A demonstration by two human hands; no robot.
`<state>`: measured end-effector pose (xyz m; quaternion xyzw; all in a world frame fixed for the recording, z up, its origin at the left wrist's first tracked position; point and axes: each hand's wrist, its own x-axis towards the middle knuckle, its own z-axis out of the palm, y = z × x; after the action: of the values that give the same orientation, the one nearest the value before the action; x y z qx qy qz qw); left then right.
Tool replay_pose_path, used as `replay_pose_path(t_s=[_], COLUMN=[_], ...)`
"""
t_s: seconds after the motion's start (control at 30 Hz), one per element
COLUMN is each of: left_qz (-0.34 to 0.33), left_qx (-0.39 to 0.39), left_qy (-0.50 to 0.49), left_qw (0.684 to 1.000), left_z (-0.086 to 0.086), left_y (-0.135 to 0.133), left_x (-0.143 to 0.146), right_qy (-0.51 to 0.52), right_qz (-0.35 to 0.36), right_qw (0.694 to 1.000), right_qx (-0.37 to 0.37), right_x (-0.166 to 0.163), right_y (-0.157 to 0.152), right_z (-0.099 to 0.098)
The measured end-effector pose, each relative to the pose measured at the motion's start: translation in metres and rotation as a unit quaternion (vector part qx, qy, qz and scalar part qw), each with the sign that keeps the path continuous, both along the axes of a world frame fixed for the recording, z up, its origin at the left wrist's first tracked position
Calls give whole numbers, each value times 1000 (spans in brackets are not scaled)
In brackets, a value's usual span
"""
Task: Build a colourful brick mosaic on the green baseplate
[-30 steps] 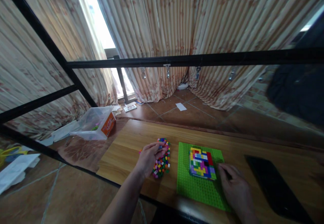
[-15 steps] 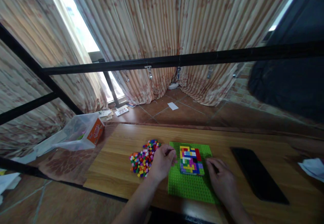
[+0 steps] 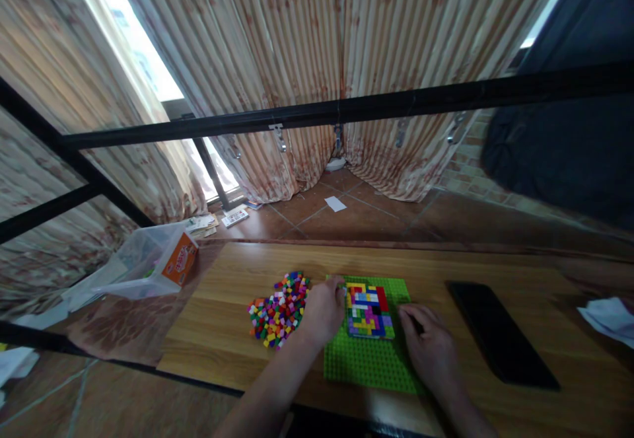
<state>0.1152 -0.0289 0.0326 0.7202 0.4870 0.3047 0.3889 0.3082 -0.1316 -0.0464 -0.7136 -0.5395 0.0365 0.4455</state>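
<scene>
A green studded baseplate (image 3: pixel 366 365) lies on the wooden table (image 3: pixel 228 299). A block of many-coloured small bricks (image 3: pixel 368 310) is built on its far part. My left hand (image 3: pixel 323 309) rests at the plate's left edge, fingers curled with their tips at the block's upper left corner. What they pinch, if anything, is too small to make out. To its left lies a loose pile of small coloured bricks (image 3: pixel 278 308). My right hand (image 3: pixel 428 345) lies on the plate's right edge beside the block, fingers bent and pressing down on the plate.
A black flat slab (image 3: pixel 500 335) lies on the table to the right, with crumpled white paper (image 3: pixel 611 319) at the far right. A clear plastic box with an orange label (image 3: pixel 148 263) sits on the floor at left. Black frame bars (image 3: pixel 347 108) cross above. Curtains hang behind.
My left hand moved from the brick pile rightward to the built block's left corner. The right hand stayed at the plate's right edge. The view swung leftward.
</scene>
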Motion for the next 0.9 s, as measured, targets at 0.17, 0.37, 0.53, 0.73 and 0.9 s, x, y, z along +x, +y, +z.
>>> replay_pose_path(t_s=[0.17,0.37,0.53,0.73,0.9], left_qz=[-13,-63,-85,-100,-106], left_qx=[-1,-37,-245,-332,-369], left_qy=[35,67,-96,-161,-140], left_qw=[999,995,961,924,913], left_z=[0,-5,-16,-18,-13], left_y=[5,16,34,40,45], left_x=[5,6,2,2,4], right_qy=[0,0,-6,-14,-37], right_qz=[8,5,3,-2,2], right_qw=[1000,1000,1000,1000,999], right_qx=[-2,-3,1,5,6], right_x=[0,0,0,1,2], right_y=[0,0,-1,0,0], right_z=[0,-1,-2,-3,-3])
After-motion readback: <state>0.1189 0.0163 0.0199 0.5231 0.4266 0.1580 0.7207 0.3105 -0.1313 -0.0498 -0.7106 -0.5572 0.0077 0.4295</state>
